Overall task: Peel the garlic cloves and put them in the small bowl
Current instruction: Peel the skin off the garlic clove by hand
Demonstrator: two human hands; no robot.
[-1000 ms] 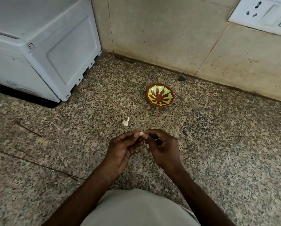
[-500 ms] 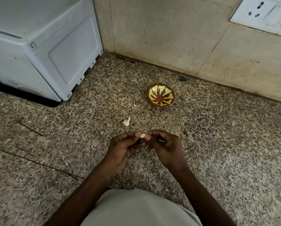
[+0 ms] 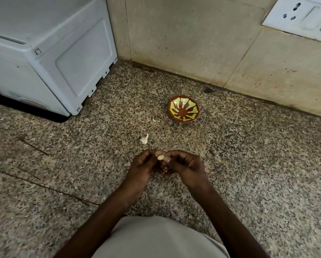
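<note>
While fingers (image 3: 164, 158) pinch clove (image 3: 160, 157), peel scrap (image 3: 144, 140), bowl (image 3: 183, 109) beyond

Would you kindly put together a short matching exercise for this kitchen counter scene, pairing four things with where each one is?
Things:
1. garlic clove
2. small bowl
3. white appliance
4. switch plate

Places:
A. on the wall, upper right
B. pinched between the fingertips of the left hand and the right hand
C. on the counter's back left, by the corner
D. on the counter near the wall, beyond the hands

Pairs: 1-B, 2-D, 3-C, 4-A
</note>
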